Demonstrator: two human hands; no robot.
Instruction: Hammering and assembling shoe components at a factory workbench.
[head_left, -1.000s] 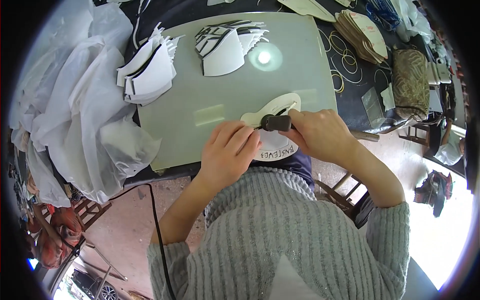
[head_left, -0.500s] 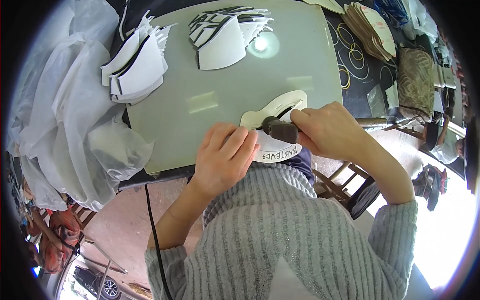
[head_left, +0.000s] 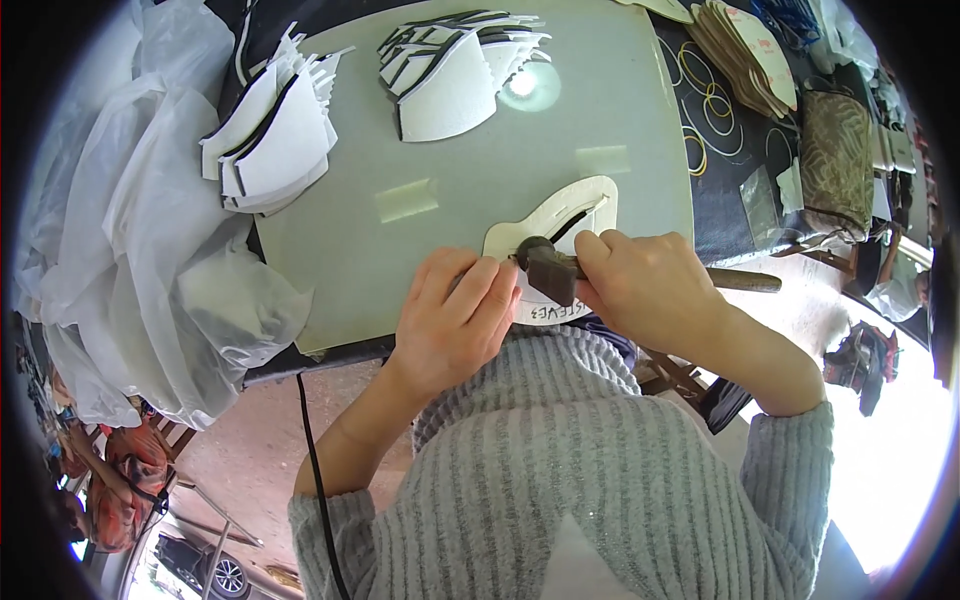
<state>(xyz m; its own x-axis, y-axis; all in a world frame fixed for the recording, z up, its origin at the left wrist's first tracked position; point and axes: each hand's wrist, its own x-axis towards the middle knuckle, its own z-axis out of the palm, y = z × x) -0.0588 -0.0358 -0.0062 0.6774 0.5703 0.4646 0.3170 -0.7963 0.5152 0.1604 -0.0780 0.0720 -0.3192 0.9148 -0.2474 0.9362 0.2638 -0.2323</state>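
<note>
A flat cream-coloured curved template (head_left: pixel 540 212) lies at the table's near edge. A white piece (head_left: pixel 562 240) with a black strip lies over it, and dark lettering shows at its near rim. My right hand (head_left: pixel 645 285) is wrapped round the wooden handle of a hammer (head_left: pixel 548 272). The hammer's dark head is over the template, close to my left fingertips. My left hand (head_left: pixel 452 310) is closed at the template's left side, its fingers bent and pressed together. Whether a small item is between those fingertips is hidden.
Two stacks of white curved pieces with black edges, a left stack (head_left: pixel 280 150) and a middle stack (head_left: pixel 450 85), lie on the greenish board (head_left: pixel 350 250). Clear plastic bags (head_left: pixel 130 230) fill the left. Rings (head_left: pixel 712 105), brown-backed pieces (head_left: pixel 745 60) and a patterned roll (head_left: pixel 836 165) are right.
The hammer head has tilted and shifted slightly, and its handle has swung lower on the right. My right hand has moved slightly left and down; my left hand stays at the template.
</note>
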